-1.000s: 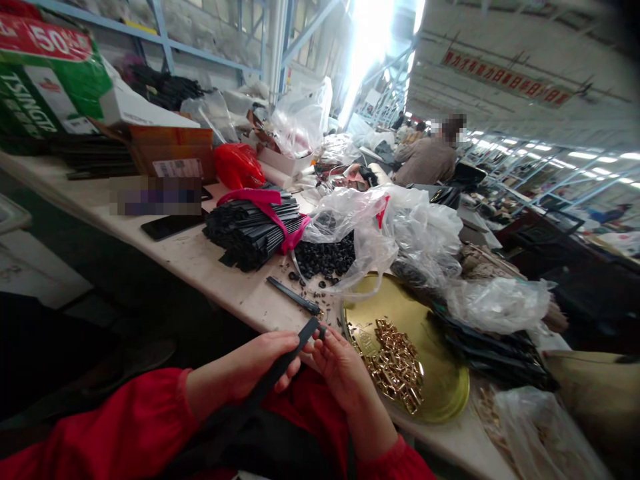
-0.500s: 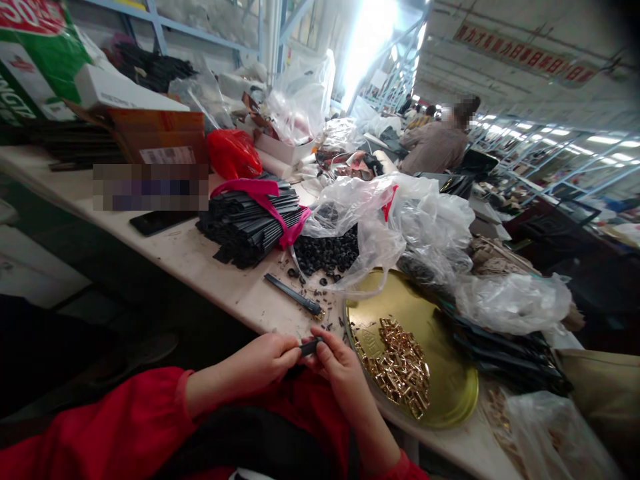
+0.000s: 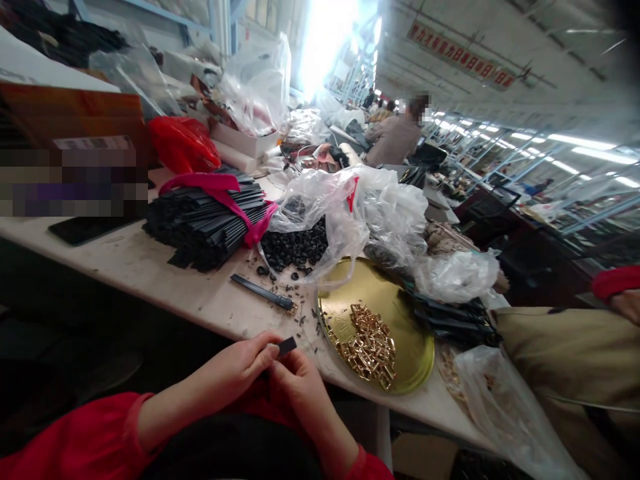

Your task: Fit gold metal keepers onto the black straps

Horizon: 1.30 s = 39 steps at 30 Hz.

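Near the table's front edge, my left hand [image 3: 250,363] pinches a short black strip [image 3: 287,346], whose flat end sticks out to the right. My right hand [image 3: 296,378] is closed close against it, just below the strip; its fingertips are partly hidden. Beyond the hands lies a flat black strap [image 3: 263,292] with a gold buckle at its right end. A round gold tray [image 3: 415,333] to the right holds a heap of small gold buckles [image 3: 373,353]. Black rings [image 3: 295,250] spill from a clear plastic bag behind the strap.
A bundle of black strips [image 3: 200,220] tied with a pink band lies left of the rings. A phone [image 3: 93,229], a red bag [image 3: 184,143] and a cardboard box [image 3: 75,120] stand farther left. At the right edge are another person's hand [image 3: 627,305] and trousers.
The view has turned right, so the table's things appear farther left. The black strip now points up and right, clear of my right fingertips. Another person's hand has come into view at the right.
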### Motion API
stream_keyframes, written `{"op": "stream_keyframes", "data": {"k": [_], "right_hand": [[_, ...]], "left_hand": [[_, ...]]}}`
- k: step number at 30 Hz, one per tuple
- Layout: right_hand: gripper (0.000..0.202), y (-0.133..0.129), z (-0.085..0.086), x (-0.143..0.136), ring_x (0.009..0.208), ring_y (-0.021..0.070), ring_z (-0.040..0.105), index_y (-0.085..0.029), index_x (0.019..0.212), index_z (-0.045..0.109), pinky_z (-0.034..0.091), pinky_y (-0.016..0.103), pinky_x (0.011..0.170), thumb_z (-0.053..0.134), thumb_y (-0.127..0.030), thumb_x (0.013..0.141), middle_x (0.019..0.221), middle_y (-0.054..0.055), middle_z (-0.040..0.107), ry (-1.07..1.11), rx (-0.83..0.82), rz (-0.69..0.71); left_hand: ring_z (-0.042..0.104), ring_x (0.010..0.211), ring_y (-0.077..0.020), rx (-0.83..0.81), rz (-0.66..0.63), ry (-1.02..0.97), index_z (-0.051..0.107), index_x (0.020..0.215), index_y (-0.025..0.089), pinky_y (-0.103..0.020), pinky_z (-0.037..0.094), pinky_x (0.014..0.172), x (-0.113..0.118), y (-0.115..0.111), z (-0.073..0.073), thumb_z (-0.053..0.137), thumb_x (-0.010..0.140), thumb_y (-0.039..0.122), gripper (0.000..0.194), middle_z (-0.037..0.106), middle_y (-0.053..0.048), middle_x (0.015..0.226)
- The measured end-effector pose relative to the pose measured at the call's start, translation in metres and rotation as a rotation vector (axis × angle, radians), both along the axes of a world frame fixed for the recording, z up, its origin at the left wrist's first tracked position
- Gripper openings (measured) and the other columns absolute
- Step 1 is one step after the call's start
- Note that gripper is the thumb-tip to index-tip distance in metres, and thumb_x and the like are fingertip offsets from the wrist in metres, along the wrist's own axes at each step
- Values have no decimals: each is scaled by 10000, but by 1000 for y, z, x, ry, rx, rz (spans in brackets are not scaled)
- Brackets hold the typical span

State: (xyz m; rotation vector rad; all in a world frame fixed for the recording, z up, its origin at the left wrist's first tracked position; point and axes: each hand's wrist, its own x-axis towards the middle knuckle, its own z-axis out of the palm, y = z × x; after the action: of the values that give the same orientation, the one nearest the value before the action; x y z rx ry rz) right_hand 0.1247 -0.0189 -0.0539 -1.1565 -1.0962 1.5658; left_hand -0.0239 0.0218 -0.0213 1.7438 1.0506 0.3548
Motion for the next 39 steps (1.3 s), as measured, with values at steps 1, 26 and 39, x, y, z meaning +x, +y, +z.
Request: {"op": "stream_keyframes", "data": {"k": [1, 26, 39], "right_hand": [[134, 1, 3, 9, 720, 148, 567, -198, 809, 600, 434, 259, 688, 561, -321, 776, 767, -4, 632, -174, 54, 20], [269, 28, 50, 73, 690, 138, 606, -173, 880, 579, 465, 271, 634, 524, -417, 780, 920, 72, 669, -286, 40, -144], [240, 28, 43, 27, 519, 63, 460, -161, 762, 526, 348, 194, 548, 666, -352, 723, 621, -19, 603, 184, -189, 87]], "left_hand": [[553, 768, -192, -4, 1, 11, 547, 902, 179, -275, 411, 712, 0, 0, -1, 301, 873, 435, 356, 610, -40, 837], [426, 548, -110, 119, 197, -189, 500, 757, 174, -215, 329, 529, 25, 5, 20, 425, 820, 437, 281, 449, 60, 571], [401, 507, -78, -186, 202, -333, 537, 811, 143, -187, 294, 454, 18, 21, 15, 504, 773, 417, 278, 471, 59, 581]]}}
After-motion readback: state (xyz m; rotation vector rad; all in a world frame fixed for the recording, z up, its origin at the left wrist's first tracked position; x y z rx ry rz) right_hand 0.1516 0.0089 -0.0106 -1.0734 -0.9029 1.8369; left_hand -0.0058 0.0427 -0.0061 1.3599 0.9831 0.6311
